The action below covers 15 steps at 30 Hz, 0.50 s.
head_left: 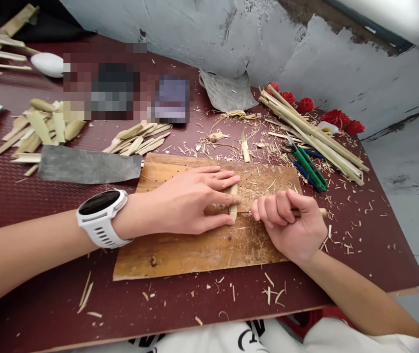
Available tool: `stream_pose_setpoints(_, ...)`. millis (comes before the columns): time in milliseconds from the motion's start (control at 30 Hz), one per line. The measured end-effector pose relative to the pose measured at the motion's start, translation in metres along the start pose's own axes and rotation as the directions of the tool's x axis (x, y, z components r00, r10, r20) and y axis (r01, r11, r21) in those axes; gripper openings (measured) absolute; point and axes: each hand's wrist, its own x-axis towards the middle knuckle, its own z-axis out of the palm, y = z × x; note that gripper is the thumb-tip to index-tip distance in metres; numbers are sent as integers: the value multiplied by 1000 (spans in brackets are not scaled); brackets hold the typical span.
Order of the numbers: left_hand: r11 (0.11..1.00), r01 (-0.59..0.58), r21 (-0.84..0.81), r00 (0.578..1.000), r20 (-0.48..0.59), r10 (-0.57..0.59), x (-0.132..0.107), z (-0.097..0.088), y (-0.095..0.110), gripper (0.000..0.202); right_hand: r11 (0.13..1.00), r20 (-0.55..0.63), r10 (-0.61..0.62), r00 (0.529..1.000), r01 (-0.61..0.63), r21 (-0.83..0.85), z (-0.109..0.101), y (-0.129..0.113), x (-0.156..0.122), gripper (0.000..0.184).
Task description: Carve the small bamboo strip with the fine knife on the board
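Note:
My left hand (191, 201), with a white watch (102, 215) on the wrist, lies flat on a wooden board (180, 257). Its spread fingertips press a short, pale bamboo strip (233, 208) against the wood, partly covering it. To the right, my right hand (292, 223) is closed around a slim tool with a round wooden handle (323, 212). A thin, dark shaft (244, 212) comes out of that fist and reaches the strip's right edge near its lower end. The shape of the tip cannot be made out.
Bamboo pieces (136, 137) and a grey sheet (90, 164) lie beyond and left of the board. At the back right are bamboo sticks (312, 132), green-handled pliers (309, 166) and red artificial flowers (336, 117). Shavings litter the dark red table (379, 235); a wall (180, 34) stands behind.

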Motion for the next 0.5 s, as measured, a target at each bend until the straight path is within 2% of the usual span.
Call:
stream_pose_setpoints(67,1000,2,-6,1000,-3,-2,0,0,0,39,991,5,-51,999,51,-120,0,-1,-2,46)
stream_pose_setpoints(133,1000,9,-6,1000,-1,-9,0,0,-1,39,946,-20,-165,986,152,-286,0,-2,-3,35)
stream_pose_setpoints(200,1000,15,-11,1000,4,-15,0,-1,-1,41,831,-58,-344,937,276,-482,-2,-2,-2,17)
stream_pose_setpoints(233,1000,18,-16,1000,8,-18,0,-1,-1,42,755,-65,-435,898,325,-569,-3,-2,0,16)
stream_pose_setpoints(300,999,27,-29,1000,16,-26,0,-2,-1,44,627,-74,-571,818,376,-682,-5,-1,3,34)
stream_pose_setpoints(400,999,41,-35,999,24,-41,1,-2,-1,47,531,-45,-666,745,431,-730,-10,-2,7,55)
stream_pose_setpoints(467,999,43,-21,999,27,-42,1,-1,-1,49,430,65,-701,710,493,-756,-16,-6,8,55)
stream_pose_setpoints(500,999,42,-12,999,29,-41,1,-1,-1,50,345,166,-707,688,539,-768,-19,-10,8,52)
